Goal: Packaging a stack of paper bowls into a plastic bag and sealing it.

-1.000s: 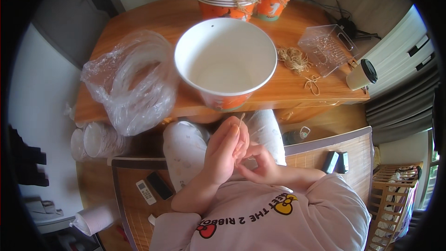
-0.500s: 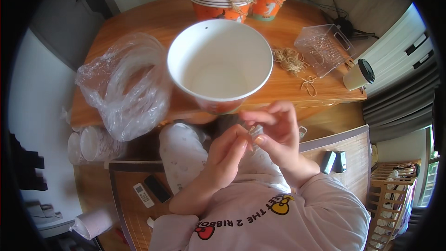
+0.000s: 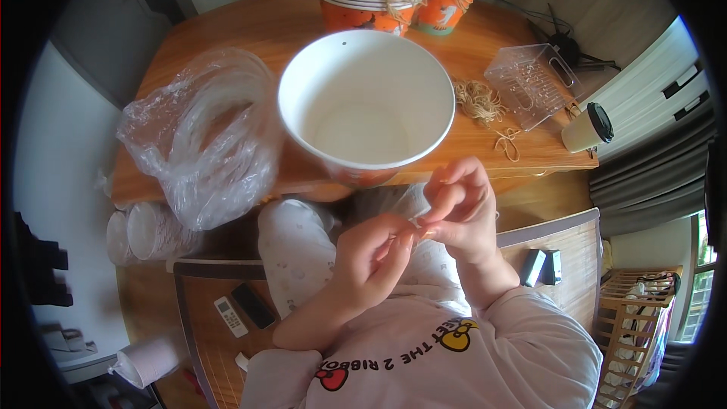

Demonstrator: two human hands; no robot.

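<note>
Watching the left hand [image 3: 369, 257] and right hand [image 3: 466, 212] pinch a pale sliver [image 3: 415, 222] together (mostly hidden), I fear slack pressure could drop it.

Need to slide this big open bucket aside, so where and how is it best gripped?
Probably by the near rim, pinched from the person's side. The bucket stands upright, mouth open, its wall flaring toward that rim. A plastic bag crowds its left, and a bundle of string lies close on its right.
</note>
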